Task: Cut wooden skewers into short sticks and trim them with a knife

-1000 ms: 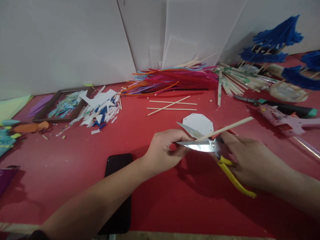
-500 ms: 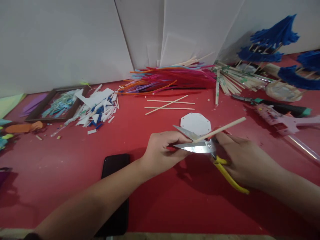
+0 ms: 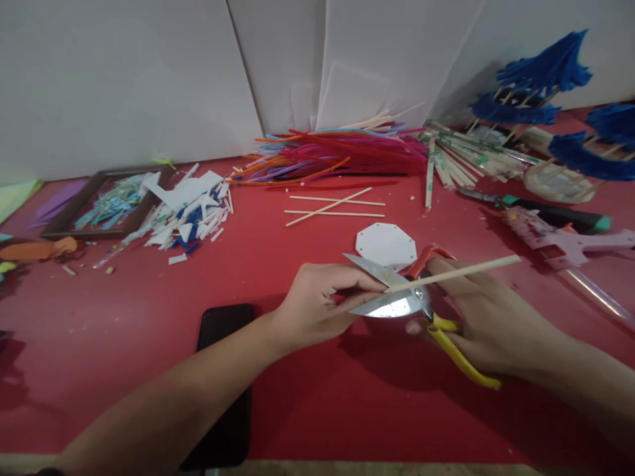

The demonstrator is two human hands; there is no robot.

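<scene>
Between thumb and fingers, my left hand [image 3: 310,307] pinches one end of a thin wooden stick [image 3: 466,270], which slants up to the right. My right hand [image 3: 489,317] grips the scissors [image 3: 389,305] by their handles, one yellow and one red. Their metal blades stand apart, and the stick runs across between them near the pivot. Just behind the blades lies a white octagonal piece [image 3: 385,244] with small holes along its edge. Farther back, three thin sticks [image 3: 335,208] rest on the red table, one crossing the other two.
A black phone [image 3: 223,410] lies beside my left forearm. White and blue scraps [image 3: 198,205] and a brown frame [image 3: 94,231] are at left. Pipe cleaners [image 3: 337,155] are heaped at the back. A pink glue gun [image 3: 540,238], pliers [image 3: 555,211] and blue-topped models [image 3: 540,73] are at right.
The stick has shifted right through the scissors, so its free end reaches farther over my right hand. The scissors have dropped slightly, with the blades still apart.
</scene>
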